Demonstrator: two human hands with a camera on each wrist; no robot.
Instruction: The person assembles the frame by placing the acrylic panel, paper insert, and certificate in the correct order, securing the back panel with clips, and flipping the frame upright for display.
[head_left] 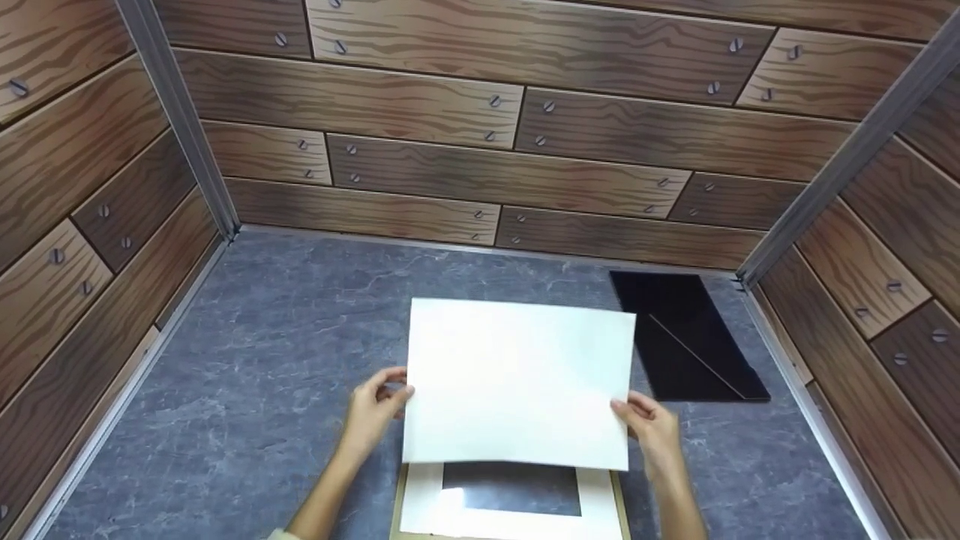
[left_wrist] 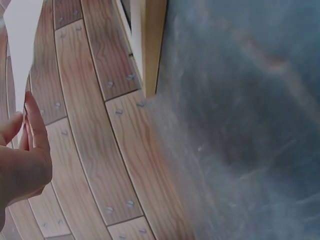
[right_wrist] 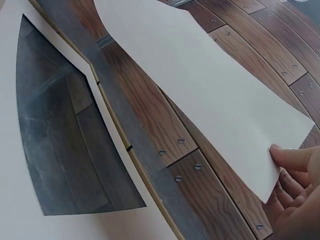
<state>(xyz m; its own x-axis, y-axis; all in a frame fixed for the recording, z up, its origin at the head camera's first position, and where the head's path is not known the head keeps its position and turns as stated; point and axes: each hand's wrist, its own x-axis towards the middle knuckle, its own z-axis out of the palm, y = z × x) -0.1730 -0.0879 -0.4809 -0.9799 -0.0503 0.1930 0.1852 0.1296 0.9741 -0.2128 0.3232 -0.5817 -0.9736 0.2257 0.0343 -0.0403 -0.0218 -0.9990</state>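
A blank white sheet (head_left: 517,382) hangs above the surface, its sides pinched by my left hand (head_left: 371,409) and my right hand (head_left: 654,431). In the left wrist view, the left hand (left_wrist: 27,160) has thumb and fingers on the sheet's edge (left_wrist: 21,45). The right hand (right_wrist: 295,190) grips near one corner of the sheet (right_wrist: 185,75) in its own wrist view. Below the sheet lies a light wooden frame (head_left: 621,506) with a white mat (head_left: 421,502) around a dark, glossy window (head_left: 517,487). The sheet hides the frame's far part.
At the back right, a folded-looking black panel (head_left: 679,367) with a diagonal line lies on the grey-blue marbled surface (head_left: 285,360). Wood-patterned walls (head_left: 420,165) with metal corner strips (head_left: 187,127) enclose the back and both sides.
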